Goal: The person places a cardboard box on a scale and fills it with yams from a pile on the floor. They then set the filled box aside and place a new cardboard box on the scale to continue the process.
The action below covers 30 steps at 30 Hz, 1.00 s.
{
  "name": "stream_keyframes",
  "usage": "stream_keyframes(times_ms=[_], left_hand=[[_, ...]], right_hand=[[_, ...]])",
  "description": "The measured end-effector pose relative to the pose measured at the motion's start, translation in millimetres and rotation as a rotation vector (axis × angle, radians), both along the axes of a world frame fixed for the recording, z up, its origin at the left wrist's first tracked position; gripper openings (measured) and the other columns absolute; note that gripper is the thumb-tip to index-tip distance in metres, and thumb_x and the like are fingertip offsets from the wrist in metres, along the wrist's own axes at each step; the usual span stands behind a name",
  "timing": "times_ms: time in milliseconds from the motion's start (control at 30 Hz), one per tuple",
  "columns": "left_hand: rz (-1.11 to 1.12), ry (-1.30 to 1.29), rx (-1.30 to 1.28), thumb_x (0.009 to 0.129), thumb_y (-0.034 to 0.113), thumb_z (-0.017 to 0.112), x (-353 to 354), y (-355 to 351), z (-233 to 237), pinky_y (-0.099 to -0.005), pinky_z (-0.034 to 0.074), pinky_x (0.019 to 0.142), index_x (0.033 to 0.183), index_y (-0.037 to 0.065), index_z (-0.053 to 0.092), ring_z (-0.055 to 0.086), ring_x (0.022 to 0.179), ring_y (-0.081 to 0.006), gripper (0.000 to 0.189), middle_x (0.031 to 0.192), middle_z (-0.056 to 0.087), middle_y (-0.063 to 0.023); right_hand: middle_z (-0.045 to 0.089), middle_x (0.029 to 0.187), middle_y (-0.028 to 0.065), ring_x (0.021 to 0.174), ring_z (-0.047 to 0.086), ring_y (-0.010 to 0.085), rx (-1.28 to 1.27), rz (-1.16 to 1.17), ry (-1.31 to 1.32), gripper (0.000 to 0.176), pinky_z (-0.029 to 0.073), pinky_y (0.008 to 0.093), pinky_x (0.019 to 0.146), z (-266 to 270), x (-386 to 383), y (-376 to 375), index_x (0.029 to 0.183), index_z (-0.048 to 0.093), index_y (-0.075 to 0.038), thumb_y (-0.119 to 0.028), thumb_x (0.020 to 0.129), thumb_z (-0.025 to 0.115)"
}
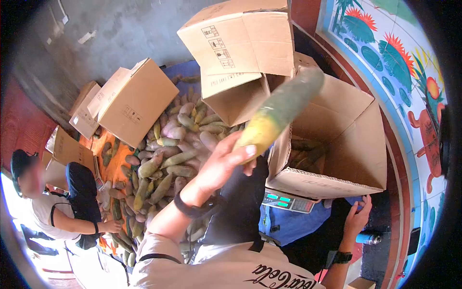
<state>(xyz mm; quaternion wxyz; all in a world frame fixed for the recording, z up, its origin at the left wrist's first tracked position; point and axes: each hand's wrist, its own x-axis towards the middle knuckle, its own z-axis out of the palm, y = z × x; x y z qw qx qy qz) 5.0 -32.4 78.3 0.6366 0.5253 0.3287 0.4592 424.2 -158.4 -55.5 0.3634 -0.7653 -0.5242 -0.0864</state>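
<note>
My left hand (224,164) is wrapped round the yellow end of a vegetable (284,111), raised by the open box (356,144). My right hand (356,216) half-curls by a blue item (354,202); I can't tell whether it grips.

**Long vegetable (285,107) gripped in your left hand (227,158)**

You hold it mid-frame, its dark green end tilted toward the upper right, blurred. Right of centre, an open carton (332,182) with produce inside stands just above a scale (285,198) with lit displays. Your right hand (357,216) is at lower right. A vegetable heap (168,161) fills centre-left; a co-worker's hand (112,226) reaches its edge, lower left.
</note>
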Motion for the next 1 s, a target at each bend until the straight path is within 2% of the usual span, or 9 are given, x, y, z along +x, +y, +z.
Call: stream_keyframes(times_ms=[100,167,233,267,400,533,633,767,1000], left_hand=[[0.008,0.155,0.074,0.087,0.035,0.063,23.3,5.1,12.7,-0.0239,0.045,0.056,0.106,0.003,0.055,0.052,0.063,-0.0083,0.038,0.080,0.054,0.0011],[0.025,0.220,0.135,0.085,0.033,0.064,36.2,11.8,14.7,-0.0293,0.047,0.055,0.098,0.002,0.057,0.058,0.062,-0.0165,0.034,0.076,0.058,-0.0048],[0.095,0.727,0.661,0.083,0.031,0.067,47.0,16.6,17.0,-0.0308,0.049,0.062,0.103,0.000,0.057,0.059,0.069,-0.0229,0.038,0.080,0.058,-0.0149],[0.145,0.779,0.753,0.081,0.032,0.067,55.6,17.6,14.6,-0.0367,0.050,0.060,0.092,0.002,0.057,0.061,0.068,-0.0321,0.034,0.074,0.057,-0.0195],[0.211,0.896,0.993,0.081,0.033,0.064,87.3,16.0,8.0,-0.0426,0.048,0.050,0.079,0.005,0.052,0.059,0.054,-0.0336,0.031,0.060,0.057,-0.0131],[0.204,0.930,1.131,0.079,0.028,0.065,103.2,16.3,-2.4,-0.0385,0.048,0.050,0.077,0.006,0.053,0.060,0.055,-0.0284,0.025,0.058,0.055,-0.0106],[0.354,0.771,1.106,0.078,0.022,0.066,105.9,20.2,-9.5,-0.0383,0.049,0.051,0.080,0.005,0.055,0.060,0.057,-0.0284,0.020,0.062,0.056,-0.0103],[0.468,0.502,1.047,0.076,0.006,0.065,90.7,15.5,-18.7,-0.0379,0.049,0.058,0.096,0.002,0.060,0.060,0.063,-0.0306,0.020,0.073,0.059,-0.0138],[0.563,0.626,0.605,0.084,0.002,0.057,7.7,6.3,-64.7,-0.0316,0.050,0.070,0.102,0.000,0.061,0.062,0.077,-0.0213,0.019,0.087,0.062,-0.0131]], right_hand=[[0.056,0.114,0.0189,0.094,0.059,0.0304,-0.008,0.001,0.020,0.046,0.047,0.0387,0.078,3.1,-1.9,-0.6,0.131,0.043,-0.003,-0.004,0.086,0.055],[0.056,0.114,0.0188,0.095,0.059,0.0301,-0.016,-0.001,0.039,0.047,0.047,0.0384,0.078,4.8,-2.7,-0.7,0.131,0.043,-0.003,-0.004,0.086,0.055],[0.057,0.116,0.0184,0.091,0.060,0.0262,0.000,0.015,0.007,0.044,0.048,0.0339,0.074,4.7,-2.7,-1.3,0.131,0.042,-0.002,-0.003,0.088,0.054],[0.057,0.116,0.0184,0.091,0.060,0.0262,-0.001,0.016,0.008,0.044,0.048,0.0339,0.074,4.5,-3.0,-1.1,0.131,0.042,-0.002,-0.003,0.088,0.054],[0.055,0.114,0.0183,0.093,0.059,0.0303,0.013,0.027,-0.001,0.047,0.047,0.0378,0.076,0.2,1.2,-0.4,0.131,0.042,-0.003,-0.003,0.086,0.055],[0.055,0.114,0.0182,0.090,0.060,0.0307,0.014,0.020,0.022,0.048,0.047,0.0377,0.076,0.1,0.6,-0.8,0.131,0.042,-0.003,-0.002,0.086,0.056],[0.058,0.114,0.0173,0.089,0.061,0.0259,0.030,0.026,-0.036,0.044,0.049,0.0330,0.069,3.2,-2.5,1.4,0.130,0.043,-0.002,-0.004,0.088,0.055],[0.058,0.115,0.0177,0.093,0.060,0.0281,0.006,0.003,0.057,0.047,0.049,0.0355,0.074,0.6,-0.4,1.2,0.131,0.043,-0.004,-0.001,0.086,0.057],[0.059,0.114,0.0170,0.093,0.061,0.0260,0.020,0.022,0.019,0.045,0.049,0.0328,0.071,1.5,-0.8,1.4,0.130,0.044,-0.003,-0.002,0.087,0.056]])
